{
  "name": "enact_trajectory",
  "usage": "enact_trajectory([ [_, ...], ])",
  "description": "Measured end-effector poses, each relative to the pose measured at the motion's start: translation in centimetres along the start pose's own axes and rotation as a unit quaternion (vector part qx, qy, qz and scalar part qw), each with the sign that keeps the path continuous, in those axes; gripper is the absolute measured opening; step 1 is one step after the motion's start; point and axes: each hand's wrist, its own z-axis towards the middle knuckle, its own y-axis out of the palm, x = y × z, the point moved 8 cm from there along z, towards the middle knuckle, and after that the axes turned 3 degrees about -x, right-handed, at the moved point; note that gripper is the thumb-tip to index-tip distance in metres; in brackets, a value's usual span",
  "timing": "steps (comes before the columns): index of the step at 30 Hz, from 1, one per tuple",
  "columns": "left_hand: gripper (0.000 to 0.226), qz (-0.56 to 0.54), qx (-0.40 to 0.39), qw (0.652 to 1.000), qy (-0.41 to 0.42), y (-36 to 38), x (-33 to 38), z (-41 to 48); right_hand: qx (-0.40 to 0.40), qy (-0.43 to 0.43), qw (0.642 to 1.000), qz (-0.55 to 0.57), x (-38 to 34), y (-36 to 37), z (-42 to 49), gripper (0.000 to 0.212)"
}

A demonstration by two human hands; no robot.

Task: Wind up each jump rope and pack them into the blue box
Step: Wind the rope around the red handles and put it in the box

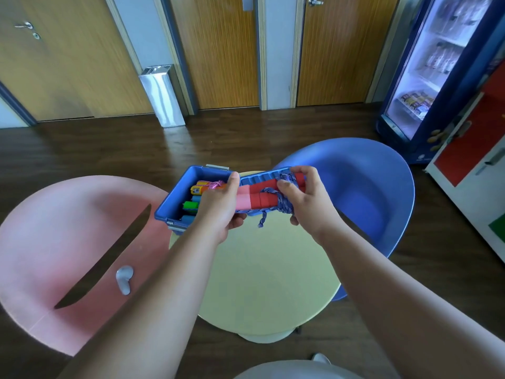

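My two forearms fill the near view, reaching out over the round yellow tabletop (259, 269). The left hand (218, 206) has its fingers curled round the pink ends of a jump rope (257, 199). The right hand (303, 198) pinches the blue-purple cord (284, 206) wound about the red ends. The bundle is held just above the lid (259, 177), right beside the open blue box (175, 198) at the far edge of the tabletop.

My worries from here:
- The loose tail (262, 221) hangs free below the winding. If the right fingers let go before it is tucked in, I judge the wraps will slacken and spring off.
- The box sits near the tabletop's far edge, so pressing the bundle in hard could push it toward the floor.
- The box looks fairly full, so the bundle may ride high and foul the lid.

The count:
- One rope in hand, with two handles side by side.
- One box and one lid.
- In the box, four handle ends that I can make out (orange, pale blue, green (190, 205) and blue) plus one pink cord (216, 184). My left hand hides the rest.
- Two chairs, the pink chair (54, 242) and the blue chair (369, 187).
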Motion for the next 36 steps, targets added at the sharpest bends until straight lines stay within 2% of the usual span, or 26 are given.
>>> enact_trajectory([
  [2,0.044,0.030,0.028,0.997,0.069,0.1,0.9,-0.4,0.026,0.020,0.999,0.004,0.5,-0.5,0.4,0.023],
  [6,0.043,0.072,0.067,0.980,0.175,0.1,2.5,-1.6,0.030,0.076,0.997,0.013,1.6,-0.7,0.9,0.026],
  [12,0.015,0.030,-0.016,0.972,0.232,1.4,2.7,-2.2,0.042,0.074,0.996,0.000,1.1,-1.9,1.3,0.033],
  [14,0.014,0.018,-0.032,0.968,0.247,1.7,2.6,-2.5,0.038,0.070,0.997,-0.004,0.6,-2.1,1.3,0.032],
  [18,0.012,-0.020,-0.049,0.967,0.248,1.9,2.4,-2.6,0.019,0.069,0.997,-0.005,0.0,-2.4,1.6,0.029],
  [23,0.013,-0.089,-0.038,0.975,0.199,1.6,1.8,-2.0,-0.043,0.051,0.997,-0.031,-0.4,-2.8,1.0,0.051],
  [26,0.009,-0.145,-0.032,0.977,0.150,1.5,1.4,-1.5,-0.016,0.103,0.991,0.086,1.8,-3.0,0.3,0.051],
  [28,0.007,-0.174,-0.032,0.976,0.126,1.4,1.3,-1.4,-0.007,0.159,0.969,0.188,3.7,-1.8,-0.8,0.042],
  [30,0.006,-0.187,-0.031,0.976,0.111,1.5,1.3,-1.4,-0.051,0.192,0.956,0.218,4.8,0.4,-2.2,0.033],
  [33,0.006,-0.203,-0.035,0.974,0.090,1.5,1.0,-1.3,-0.136,0.160,0.956,0.204,4.6,3.2,-3.1,0.025],
  [36,0.003,-0.216,-0.044,0.972,0.080,1.7,0.8,-1.6,-0.161,0.110,0.968,0.157,3.6,4.3,-2.8,0.028],
])
